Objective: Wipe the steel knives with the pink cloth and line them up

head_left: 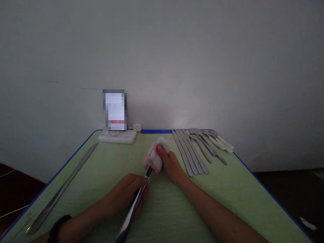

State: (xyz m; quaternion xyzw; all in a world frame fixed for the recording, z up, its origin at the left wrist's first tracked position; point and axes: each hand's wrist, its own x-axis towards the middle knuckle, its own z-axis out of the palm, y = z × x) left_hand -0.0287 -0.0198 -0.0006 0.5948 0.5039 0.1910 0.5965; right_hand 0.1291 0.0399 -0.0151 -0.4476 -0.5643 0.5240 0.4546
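A shiny metal table knife (129, 216) slants over the table, gripped near its middle by my left hand (129, 189). Its near end points toward me, and its far end is hidden inside a folded pink-and-white cloth (154, 157). My right hand (170, 163) pinches the cloth around that far end, thumb on top. Both hands are closed, just in front of the table's middle. A long metal knife (63, 189) lies alone on the left side of the table.
Several flat metal knives (192, 153) lie side by side at the right, beside metal spoons (201, 145) and white-handled cutlery (219, 141). A lit phone (115, 111) stands on a white base (117, 136) at the back left. Behind the blue-edged green table (162, 216) rises a wall.
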